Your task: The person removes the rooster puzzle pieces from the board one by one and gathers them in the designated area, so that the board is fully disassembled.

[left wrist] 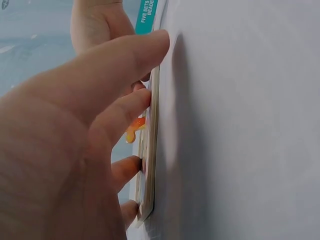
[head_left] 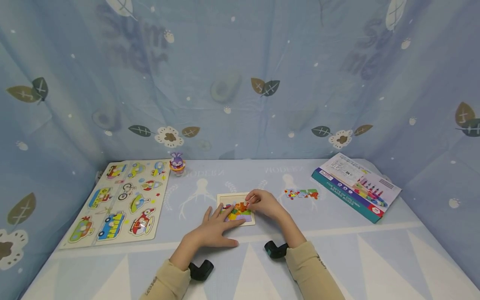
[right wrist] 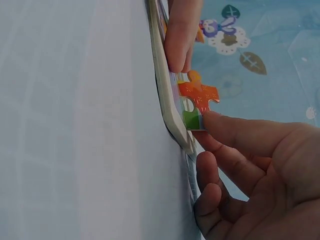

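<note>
Some right fingers (right wrist: 237,134) pinch a puzzle piece (right wrist: 199,93); spread left fingers (head_left: 234,223) touch the board (head_left: 232,198).

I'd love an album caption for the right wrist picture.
A right hand pinches an orange-and-green puzzle piece by the edge of a pale puzzle board.

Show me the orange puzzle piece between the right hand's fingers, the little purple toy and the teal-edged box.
Orange puzzle piece (right wrist: 199,93): right wrist view, on its orange middle.
Purple toy (head_left: 177,162): head view, on its body.
Teal-edged box (head_left: 355,184): head view, on its printed top face.
</note>
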A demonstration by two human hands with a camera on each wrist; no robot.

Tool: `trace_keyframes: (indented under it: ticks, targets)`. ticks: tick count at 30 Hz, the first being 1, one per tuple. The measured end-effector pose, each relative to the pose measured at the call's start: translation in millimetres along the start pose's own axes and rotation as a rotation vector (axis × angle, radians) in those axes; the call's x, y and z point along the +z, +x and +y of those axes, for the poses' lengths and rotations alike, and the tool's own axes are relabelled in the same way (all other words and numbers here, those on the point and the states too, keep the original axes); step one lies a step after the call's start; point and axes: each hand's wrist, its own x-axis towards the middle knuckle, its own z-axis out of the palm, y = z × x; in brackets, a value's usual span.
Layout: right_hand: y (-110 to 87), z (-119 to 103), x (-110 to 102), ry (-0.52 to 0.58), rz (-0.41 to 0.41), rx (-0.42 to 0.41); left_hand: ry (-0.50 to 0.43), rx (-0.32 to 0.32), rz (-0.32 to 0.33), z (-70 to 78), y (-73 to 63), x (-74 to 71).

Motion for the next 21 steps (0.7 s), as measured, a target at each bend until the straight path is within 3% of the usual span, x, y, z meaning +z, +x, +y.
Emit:
trace_keyframes:
  ticks: [9,21]
  targets:
    - [0.3,2,-9,0.139,0.170,0.073,-0.011,-0.001,0.005,2.4,-0.8,-1.1]
    - [-11.3,5,-35,0.148,0.211,0.106,-0.006,-0.005,0.025,2.8,-0.4,-0.5]
